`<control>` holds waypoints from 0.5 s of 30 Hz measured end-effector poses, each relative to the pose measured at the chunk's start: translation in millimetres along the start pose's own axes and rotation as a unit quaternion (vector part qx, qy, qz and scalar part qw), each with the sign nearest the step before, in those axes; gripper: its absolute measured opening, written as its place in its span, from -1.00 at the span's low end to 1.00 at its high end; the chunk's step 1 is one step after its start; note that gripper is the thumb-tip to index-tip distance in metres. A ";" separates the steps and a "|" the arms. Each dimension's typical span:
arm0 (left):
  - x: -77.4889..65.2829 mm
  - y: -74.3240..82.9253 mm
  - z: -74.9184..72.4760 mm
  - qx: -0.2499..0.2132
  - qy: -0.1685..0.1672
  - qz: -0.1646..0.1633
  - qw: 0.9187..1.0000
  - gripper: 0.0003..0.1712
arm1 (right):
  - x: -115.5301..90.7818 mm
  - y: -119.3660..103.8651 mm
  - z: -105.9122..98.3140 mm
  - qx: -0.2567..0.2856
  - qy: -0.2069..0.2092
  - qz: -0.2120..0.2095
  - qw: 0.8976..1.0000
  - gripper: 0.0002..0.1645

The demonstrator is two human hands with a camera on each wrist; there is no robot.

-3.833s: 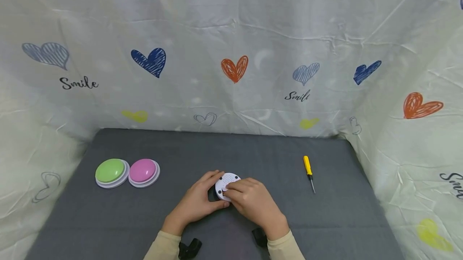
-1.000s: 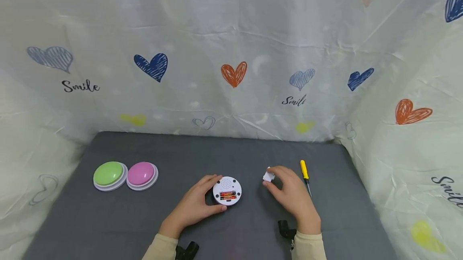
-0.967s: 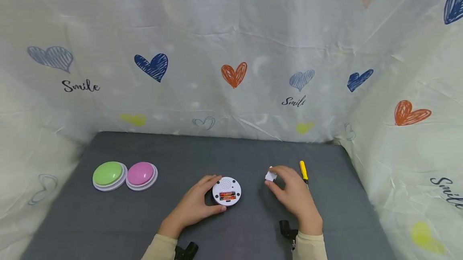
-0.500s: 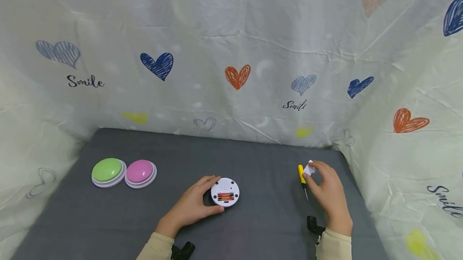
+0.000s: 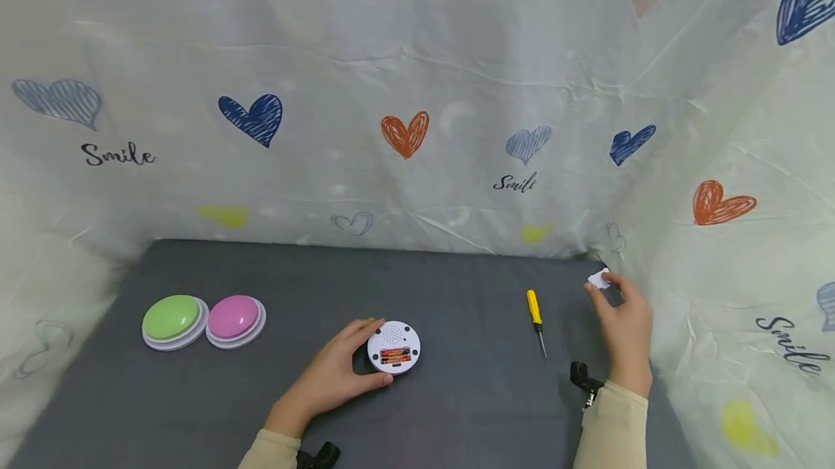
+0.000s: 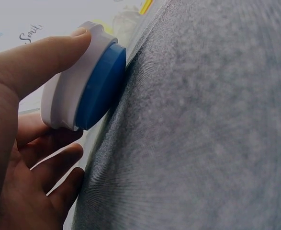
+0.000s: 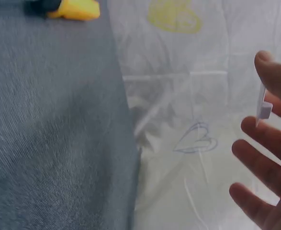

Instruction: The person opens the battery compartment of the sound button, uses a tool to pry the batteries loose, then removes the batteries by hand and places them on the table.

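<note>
My left hand (image 5: pixel 333 375) grips a round push button (image 5: pixel 393 336) by its rim, thumb on one side and fingers on the other. The button lies face down on the grey cloth, its white base up and its blue dome (image 6: pixel 102 88) against the cloth in the left wrist view. In the base, the battery compartment is uncovered and shows orange-and-black batteries (image 5: pixel 395 357). Far to the right, my right hand (image 5: pixel 628 331) pinches a small white battery cover (image 5: pixel 599 279) between thumb and fingers, above the table's back right corner. The cover appears edge-on in the right wrist view.
A yellow-handled screwdriver (image 5: pixel 535 309) lies between the button and my right hand. Two more push buttons, one green (image 5: pixel 171 317) and one pink (image 5: pixel 233 317), sit side by side at the left. White heart-print curtains (image 5: pixel 313 164) border the table's back and sides.
My right hand has taken the battery cover off the button's base and carried it right, past the screwdriver to the back right corner. The left hand keeps its hold on the button.
</note>
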State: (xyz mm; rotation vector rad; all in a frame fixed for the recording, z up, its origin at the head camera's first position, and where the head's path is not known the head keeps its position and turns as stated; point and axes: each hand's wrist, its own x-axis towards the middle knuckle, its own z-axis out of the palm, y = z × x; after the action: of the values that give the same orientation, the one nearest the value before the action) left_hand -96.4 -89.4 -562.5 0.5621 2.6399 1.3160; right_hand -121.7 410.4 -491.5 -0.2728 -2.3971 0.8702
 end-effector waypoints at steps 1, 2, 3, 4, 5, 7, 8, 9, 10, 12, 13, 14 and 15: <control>0.2 0.0 0.0 0.002 0.001 0.001 1.000 0.10 | 3.6 0.8 -0.3 -0.006 0.000 0.010 1.000 -0.51; 0.5 0.0 0.1 0.002 0.001 0.001 1.000 0.10 | 7.1 1.3 -0.6 -0.011 -0.001 0.021 1.000 -0.50; 1.0 0.1 0.2 0.003 0.001 0.002 1.000 0.11 | 10.6 2.0 -0.5 -0.018 -0.005 0.030 0.999 -0.48; 1.4 0.1 0.3 0.005 0.002 0.002 1.000 0.11 | 14.2 2.6 -0.4 -0.025 -0.012 0.038 0.999 -0.46; 2.0 0.2 0.4 0.005 0.003 0.003 1.000 0.11 | 17.6 3.2 0.0 -0.032 -0.022 0.045 0.998 -0.44; 3.3 0.4 0.6 0.003 0.007 0.006 1.000 0.11 | 24.4 6.1 2.1 -0.049 -0.039 0.053 0.997 -0.42; 3.9 0.4 0.8 0.003 0.009 0.009 1.000 0.11 | 27.8 7.9 3.9 -0.057 -0.049 0.056 0.996 -0.41; 4.5 0.3 1.0 0.004 0.011 0.012 1.000 0.10 | 31.1 9.9 5.9 -0.067 -0.059 0.057 0.994 -0.40; 5.0 0.1 1.3 0.005 0.013 0.015 1.000 0.10 | 34.1 12.0 8.2 -0.076 -0.069 0.059 0.993 -0.40; 5.8 -0.7 1.8 0.005 0.016 0.021 1.000 0.10 | 39.2 16.6 14.0 -0.091 -0.088 0.067 0.990 -0.40; 6.3 -1.3 2.1 0.007 0.016 0.024 1.000 0.10 | 41.1 18.8 17.2 -0.098 -0.098 0.072 0.988 -0.39; 6.8 -1.8 2.4 0.008 0.016 0.027 0.999 0.10 | 42.6 20.4 20.4 -0.102 -0.107 0.077 0.986 -0.38; 7.4 -2.3 2.6 0.010 0.016 0.029 0.999 0.10 | 43.5 21.9 23.7 -0.109 -0.116 0.082 0.984 -0.38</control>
State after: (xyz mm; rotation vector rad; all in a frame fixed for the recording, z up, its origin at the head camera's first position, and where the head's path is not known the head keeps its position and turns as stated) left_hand -103.0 -85.8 -565.6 0.6302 2.6841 1.3271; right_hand -171.0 430.8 -501.0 -0.4825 -2.7234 0.7429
